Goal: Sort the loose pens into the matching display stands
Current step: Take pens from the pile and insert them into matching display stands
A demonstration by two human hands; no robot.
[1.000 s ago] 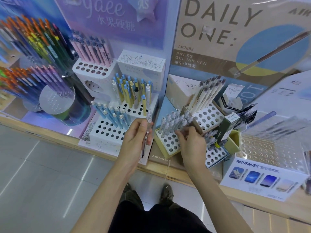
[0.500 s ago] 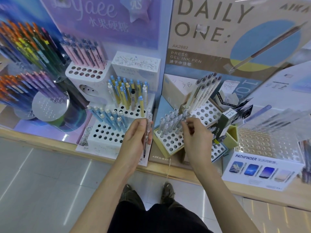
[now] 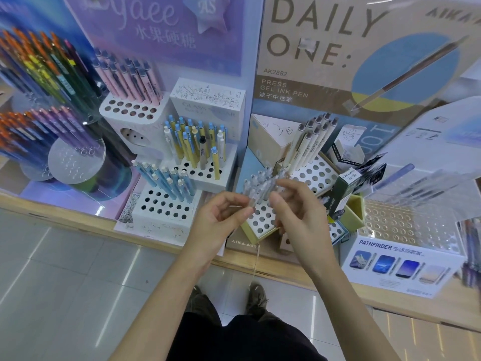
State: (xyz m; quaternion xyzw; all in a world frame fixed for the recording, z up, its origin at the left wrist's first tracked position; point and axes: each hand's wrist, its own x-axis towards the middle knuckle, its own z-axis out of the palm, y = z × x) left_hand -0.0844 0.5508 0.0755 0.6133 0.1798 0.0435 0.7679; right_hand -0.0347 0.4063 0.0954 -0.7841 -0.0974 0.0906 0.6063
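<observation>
Both hands meet over the front perforated stand (image 3: 261, 222), where the other clear pens stand: the left hand (image 3: 221, 220) pinches a clear pen (image 3: 254, 201) between thumb and fingertips, and the right hand (image 3: 299, 212) seems to nip its upper end. I'd hold it upright and find a free hole before letting go (those barrels blur together). The backboard (image 3: 338, 82) reads DAILY ONE:, AK2882, PRESS GEL INK PEN; a card (image 3: 390, 267) says PATHFINDER

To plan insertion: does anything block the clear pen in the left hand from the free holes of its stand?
Nothing visible does. The clear pen is over the free front holes of its stand; the right hand is beside it.
</observation>
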